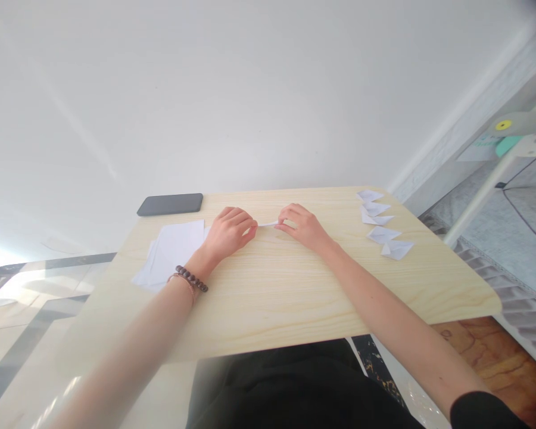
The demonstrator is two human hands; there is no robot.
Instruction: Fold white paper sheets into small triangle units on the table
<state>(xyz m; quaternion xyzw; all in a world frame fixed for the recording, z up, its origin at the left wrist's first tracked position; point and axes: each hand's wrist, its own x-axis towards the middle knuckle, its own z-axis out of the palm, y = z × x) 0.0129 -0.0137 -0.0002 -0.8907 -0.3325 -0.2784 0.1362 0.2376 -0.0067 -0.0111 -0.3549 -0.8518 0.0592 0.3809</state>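
Note:
Between my two hands a piece of white paper (268,224) is seen nearly edge-on, as a thin strip just over the table. My left hand (232,231) pinches its left end with thumb and fingertips. The right end is pinched by my right hand (302,226). Fingers cover both ends, so the paper's folds cannot be made out. Beside my left wrist lie several loose white paper sheets (178,244), overlapping and partly under that hand and forearm.
Several folded white paper pieces (381,234) form a column along the right side of the wooden table (286,298). A dark phone (170,204) lies at the back left corner. Behind the table rises a white wall (250,89). A metal pole (482,193) stands to the right.

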